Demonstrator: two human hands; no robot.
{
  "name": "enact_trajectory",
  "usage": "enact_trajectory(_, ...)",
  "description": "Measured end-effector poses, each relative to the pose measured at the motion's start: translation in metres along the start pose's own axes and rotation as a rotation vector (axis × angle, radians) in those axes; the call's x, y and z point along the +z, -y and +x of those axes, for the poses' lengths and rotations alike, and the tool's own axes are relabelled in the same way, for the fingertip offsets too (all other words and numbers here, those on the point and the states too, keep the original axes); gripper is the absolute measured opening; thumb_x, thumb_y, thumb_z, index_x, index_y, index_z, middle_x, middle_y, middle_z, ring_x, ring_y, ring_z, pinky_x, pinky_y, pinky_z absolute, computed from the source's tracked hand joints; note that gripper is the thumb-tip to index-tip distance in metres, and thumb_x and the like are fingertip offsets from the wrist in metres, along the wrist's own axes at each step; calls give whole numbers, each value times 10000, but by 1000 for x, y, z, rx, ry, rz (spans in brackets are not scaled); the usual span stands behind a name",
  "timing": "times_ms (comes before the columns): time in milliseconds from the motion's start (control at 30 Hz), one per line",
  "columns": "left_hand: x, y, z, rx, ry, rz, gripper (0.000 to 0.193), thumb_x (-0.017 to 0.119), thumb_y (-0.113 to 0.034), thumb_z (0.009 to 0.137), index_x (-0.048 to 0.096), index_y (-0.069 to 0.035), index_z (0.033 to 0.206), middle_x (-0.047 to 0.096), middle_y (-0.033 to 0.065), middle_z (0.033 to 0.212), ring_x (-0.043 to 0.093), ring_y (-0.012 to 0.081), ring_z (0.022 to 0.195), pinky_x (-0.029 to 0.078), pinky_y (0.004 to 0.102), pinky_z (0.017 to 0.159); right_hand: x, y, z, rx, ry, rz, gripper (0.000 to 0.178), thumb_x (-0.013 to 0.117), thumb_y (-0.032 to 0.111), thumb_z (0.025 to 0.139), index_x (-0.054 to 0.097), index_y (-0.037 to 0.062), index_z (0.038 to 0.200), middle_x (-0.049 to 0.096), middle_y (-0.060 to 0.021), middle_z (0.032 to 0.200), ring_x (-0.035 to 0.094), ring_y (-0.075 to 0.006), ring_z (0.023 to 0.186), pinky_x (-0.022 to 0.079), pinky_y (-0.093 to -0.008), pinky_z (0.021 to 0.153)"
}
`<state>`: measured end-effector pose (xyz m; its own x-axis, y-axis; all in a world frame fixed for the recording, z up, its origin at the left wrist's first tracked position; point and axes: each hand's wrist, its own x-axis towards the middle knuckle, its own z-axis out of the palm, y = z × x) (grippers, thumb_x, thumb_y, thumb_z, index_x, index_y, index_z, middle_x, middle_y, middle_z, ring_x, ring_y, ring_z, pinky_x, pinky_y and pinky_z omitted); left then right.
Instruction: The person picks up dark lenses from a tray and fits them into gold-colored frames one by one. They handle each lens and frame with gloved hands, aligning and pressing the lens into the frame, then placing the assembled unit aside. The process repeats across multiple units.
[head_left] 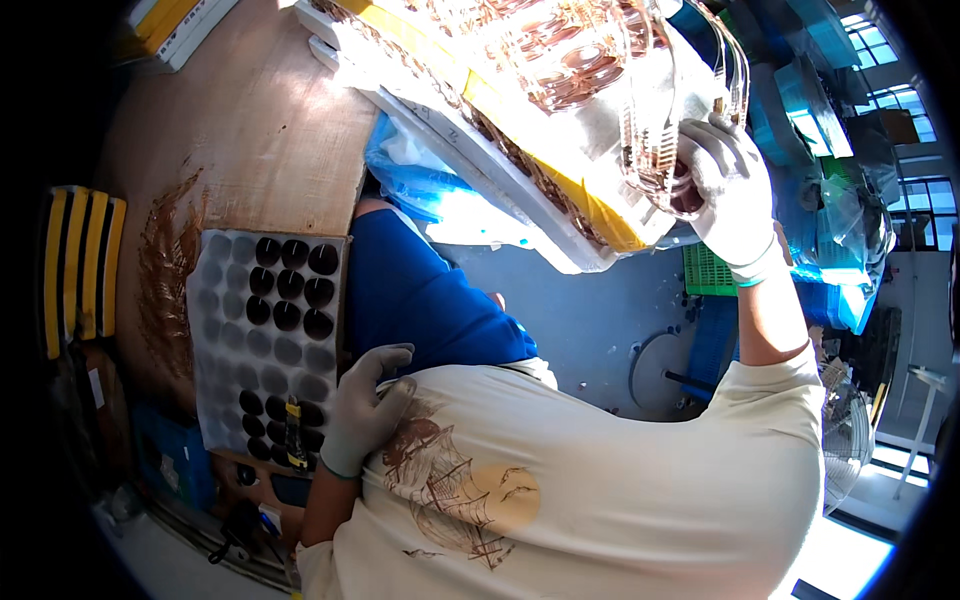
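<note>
My right hand, in a pale glove, reaches to the near right corner of a white foam box. Its fingers close round a coil of perforated copper-coloured strip, whose loops rise above the box. More shiny copper-coloured parts fill the box, partly washed out by glare. My left hand, also gloved, is held beside my shirt with thumb and fingers apart, holding nothing. Just left of it lies a tray with a pale sheet and rows of dark round pieces. A yellow-and-black knife-like tool rests on the tray.
The wooden table carries a heap of thin copper-coloured strips at its left. Yellow tape edges the foam box. A blue plastic bag lies under it. To the right stand a green crate, blue bins and a fan.
</note>
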<state>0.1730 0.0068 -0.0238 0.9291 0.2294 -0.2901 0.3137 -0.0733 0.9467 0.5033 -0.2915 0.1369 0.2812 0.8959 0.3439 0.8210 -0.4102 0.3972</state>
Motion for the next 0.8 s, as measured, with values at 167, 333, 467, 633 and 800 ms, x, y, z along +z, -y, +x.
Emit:
enact_trajectory(167,14,-20,2,27,-32,201,372,637,-167,877,653,56,1174,702,216,1198,690,311,1094,525,399,996,77,-30,0,-121,31,-41,447,751,192,841,613,85,1252,658,-104,1268,619,-306,1215,500,-429,1051)
enact_trajectory(333,23,-15,-4,-3,-112,224,380,625,-179,885,659,56,1182,707,224,1179,698,314,1081,535,391,970,83,-35,24,-190,77,-104,452,823,135,733,688,116,1164,677,-71,1184,650,-266,1129,508,-409,1003)
enact_trajectory(467,24,-17,-4,-73,-131,269,399,627,-191,885,663,52,1200,712,224,1163,703,316,1070,539,389,950,66,-33,43,-141,199,-190,545,839,248,817,638,101,1301,668,-92,1233,647,-265,1151,533,-402,981)
enact_trajectory(633,27,-23,-1,-115,-79,292,400,626,-215,895,672,43,1197,719,210,1136,704,294,1049,539,383,937,25,-34,51,-81,37,-56,438,730,208,699,652,78,1110,630,-134,909,621,-390,734,519,-504,733)
enact_trajectory(800,21,-20,1,-146,-97,272,409,628,-228,899,670,45,1202,722,202,1117,705,284,1044,539,382,937,44,-43,32,250,-221,974,610,715,502,931,595,89,1364,662,-157,1262,724,-273,944,605,-384,813)
